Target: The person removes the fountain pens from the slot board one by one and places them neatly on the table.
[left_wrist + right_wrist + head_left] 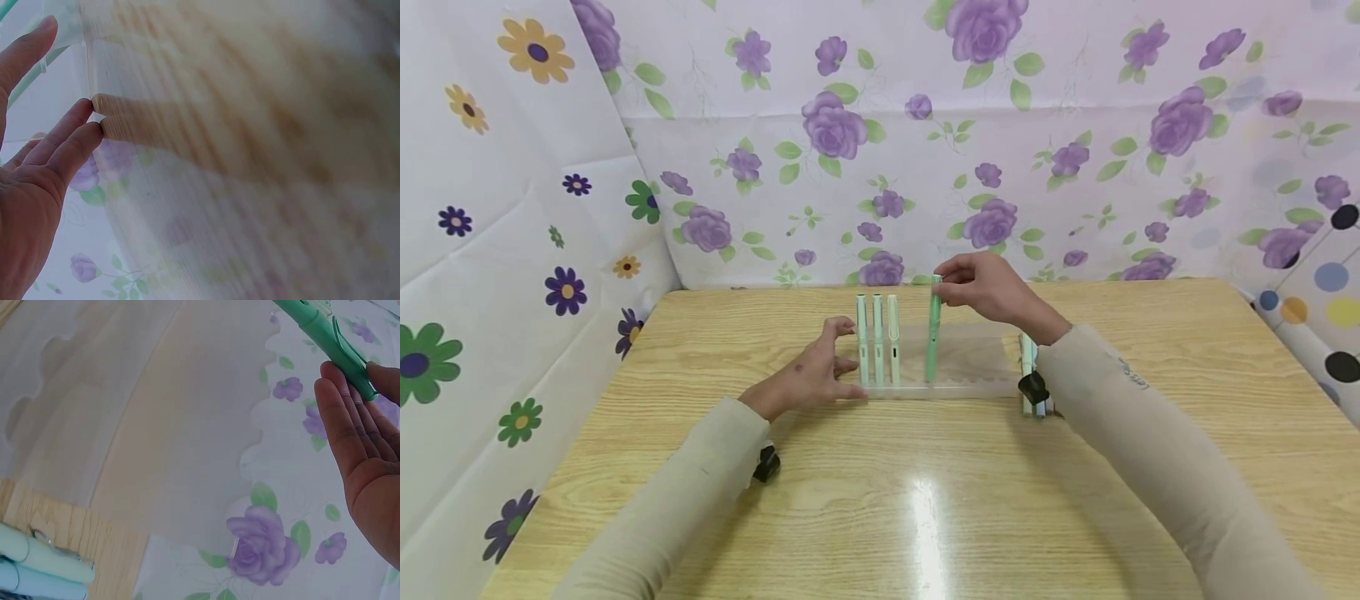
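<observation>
My right hand (987,286) pinches a green fountain pen (933,329) by its upper end. The pen stands nearly upright, its lower end at the front ledge of a clear pen stand (977,388). In the right wrist view the thumb presses the green cap against the fingers. Further left in the stand, a pale green pen (862,342), a second one (877,342) and a cream-green pen (893,342) stand in a row. My left hand (812,371) is at the stand's left end, thumb and fingers spread; its straight fingertips (94,125) touch a glossy surface.
Several pale pens (1028,375) lie beyond the stand's right end, partly behind the right sleeve. The wooden table (865,517) reflects a bright strip of light. A flowered cloth (887,125) hangs behind, another along the left side.
</observation>
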Motion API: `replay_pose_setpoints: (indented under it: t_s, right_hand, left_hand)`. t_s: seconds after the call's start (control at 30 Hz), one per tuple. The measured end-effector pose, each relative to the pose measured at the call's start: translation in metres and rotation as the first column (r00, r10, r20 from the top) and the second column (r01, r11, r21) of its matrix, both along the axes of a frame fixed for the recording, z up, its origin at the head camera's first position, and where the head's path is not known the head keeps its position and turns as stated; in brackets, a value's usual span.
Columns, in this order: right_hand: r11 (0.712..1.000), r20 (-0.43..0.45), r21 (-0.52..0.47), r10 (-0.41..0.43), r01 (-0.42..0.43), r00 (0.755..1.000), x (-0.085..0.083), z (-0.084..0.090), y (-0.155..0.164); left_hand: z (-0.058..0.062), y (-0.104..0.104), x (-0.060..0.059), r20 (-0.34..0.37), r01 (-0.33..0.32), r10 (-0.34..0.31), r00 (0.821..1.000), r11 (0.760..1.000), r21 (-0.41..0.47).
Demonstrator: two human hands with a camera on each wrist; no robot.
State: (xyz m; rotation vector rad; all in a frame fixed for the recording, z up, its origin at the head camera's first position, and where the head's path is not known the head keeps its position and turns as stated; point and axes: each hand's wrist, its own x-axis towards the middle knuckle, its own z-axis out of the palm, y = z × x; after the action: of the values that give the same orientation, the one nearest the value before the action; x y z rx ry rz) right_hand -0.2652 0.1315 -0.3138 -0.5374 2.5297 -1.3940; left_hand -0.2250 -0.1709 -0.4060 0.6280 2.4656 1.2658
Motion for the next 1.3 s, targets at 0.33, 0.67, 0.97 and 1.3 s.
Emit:
replay_pose_setpoints:
  t_s: [0.33, 0.67, 0.97, 1.3]
  right_hand:
    - [1.000, 0.023, 0.015, -0.020, 0.020, 1.000, 0.004, 0.002, 0.024]
    - [0.998, 0.026, 0.033, -0.051, 0.050, 0.998, 0.011, -0.001, 0.054]
    - [0.993, 0.029, 0.067, -0.096, 0.094, 0.995, 0.017, -0.007, 0.085]
    - [0.981, 0.027, 0.110, -0.162, 0.158, 0.986, 0.024, -0.014, 0.121]
  left_hand:
    - [0.000, 0.001, 0.000, -0.020, -0.005, 0.005, 1.000, 1.000, -0.009]
    - [-0.001, 0.000, 0.000, -0.021, -0.006, 0.006, 1.000, 1.000, -0.008]
    - [0.000, 0.001, 0.001, -0.011, -0.013, 0.013, 1.000, 1.000, 0.009]
    - [0.000, 0.001, 0.000, -0.022, -0.002, 0.002, 1.000, 1.000, -0.003]
